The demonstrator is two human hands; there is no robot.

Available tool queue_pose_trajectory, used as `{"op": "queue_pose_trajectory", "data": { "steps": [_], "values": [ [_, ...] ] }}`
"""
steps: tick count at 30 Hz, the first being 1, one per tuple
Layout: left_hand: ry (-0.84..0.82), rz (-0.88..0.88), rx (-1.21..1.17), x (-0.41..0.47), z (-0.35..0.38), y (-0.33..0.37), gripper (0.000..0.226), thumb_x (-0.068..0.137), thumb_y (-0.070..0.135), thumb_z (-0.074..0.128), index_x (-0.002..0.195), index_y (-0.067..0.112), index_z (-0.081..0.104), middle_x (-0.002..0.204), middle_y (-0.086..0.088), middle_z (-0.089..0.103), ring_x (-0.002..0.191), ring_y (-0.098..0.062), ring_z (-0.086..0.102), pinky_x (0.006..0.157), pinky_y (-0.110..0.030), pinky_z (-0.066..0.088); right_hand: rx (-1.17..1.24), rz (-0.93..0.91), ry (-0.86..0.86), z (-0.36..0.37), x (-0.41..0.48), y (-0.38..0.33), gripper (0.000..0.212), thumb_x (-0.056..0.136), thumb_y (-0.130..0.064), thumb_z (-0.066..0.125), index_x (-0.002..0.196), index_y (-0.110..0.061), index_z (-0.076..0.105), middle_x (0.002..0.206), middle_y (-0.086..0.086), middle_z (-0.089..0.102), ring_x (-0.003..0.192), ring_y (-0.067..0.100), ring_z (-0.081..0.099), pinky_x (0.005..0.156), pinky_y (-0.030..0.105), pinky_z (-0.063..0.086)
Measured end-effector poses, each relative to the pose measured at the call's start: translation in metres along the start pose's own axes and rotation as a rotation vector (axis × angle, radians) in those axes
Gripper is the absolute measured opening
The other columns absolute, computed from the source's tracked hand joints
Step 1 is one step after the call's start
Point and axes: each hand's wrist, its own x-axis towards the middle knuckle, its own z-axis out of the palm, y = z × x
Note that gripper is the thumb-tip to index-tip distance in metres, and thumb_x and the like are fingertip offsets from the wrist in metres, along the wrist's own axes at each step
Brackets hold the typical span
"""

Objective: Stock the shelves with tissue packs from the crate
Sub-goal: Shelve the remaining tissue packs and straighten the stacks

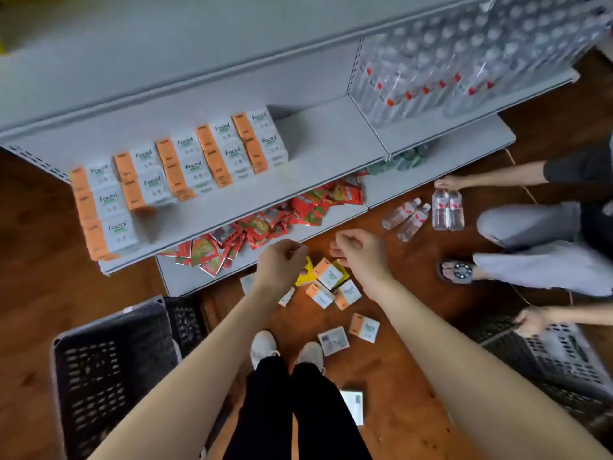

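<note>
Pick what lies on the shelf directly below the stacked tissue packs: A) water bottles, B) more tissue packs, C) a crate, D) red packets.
D: red packets lie scattered on the lower shelf beneath the tissue packs; the water bottles stand in the bay to the right.

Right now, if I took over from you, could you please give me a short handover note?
Left hand and right hand: both loosely curled, holding nothing, above the floor packs.
Done: orange-and-white tissue packs stand in five rows on the grey metal shelf.
Left: several loose packs lie on the wooden floor; shelve them in the bare stretch right of the rows. The black plastic crate shows no packs.
</note>
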Motion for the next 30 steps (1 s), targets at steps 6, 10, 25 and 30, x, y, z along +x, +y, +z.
{"op": "queue_pose_trajectory", "data": {
  "steps": [6,10,25,30],
  "values": [
    [-0.084,-0.171,0.105,0.055,0.052,-0.09,0.015,0.091,0.014,0.051,0.078,0.014,0.059,0.07,-0.008,0.067,0.062,-0.021,0.064,0.073,-0.042,0.055,0.153,0.261,0.065,0.016,0.04,0.111,0.008,0.094,-0.012,0.051,0.089,-0.012,0.057,0.082,0.005,0.063,0.072,0.012,0.063,0.071,0.028,0.05],
    [-0.113,-0.247,0.196,0.109,0.091,-0.171,0.014,0.09,0.017,0.049,0.08,0.018,0.059,0.082,-0.014,0.072,0.079,-0.027,0.069,0.079,-0.039,0.056,0.305,0.464,0.116,0.045,0.082,0.198,0.009,0.095,-0.012,0.049,0.099,-0.006,0.054,0.093,0.011,0.062,0.085,0.021,0.063,0.083,0.034,0.05],
    [-0.066,-0.2,0.532,0.364,0.213,-0.432,0.04,0.094,0.021,0.047,0.133,0.009,0.046,0.132,-0.015,0.051,0.11,-0.032,0.056,0.084,-0.032,0.046,0.528,0.85,0.111,0.169,0.309,0.48,0.012,0.094,-0.005,0.044,0.102,-0.008,0.053,0.078,0.003,0.052,0.075,0.012,0.055,0.079,0.024,0.048],
    [-0.044,-0.045,0.657,0.438,0.238,-0.457,0.039,0.095,0.019,0.047,0.128,-0.001,0.041,0.13,-0.02,0.046,0.118,-0.034,0.047,0.089,-0.037,0.039,0.54,0.899,0.148,0.195,0.363,0.526,0.04,0.091,-0.024,0.057,0.126,-0.006,0.047,0.108,0.008,0.054,0.095,0.015,0.049,0.094,0.03,0.044]
  ]
}}
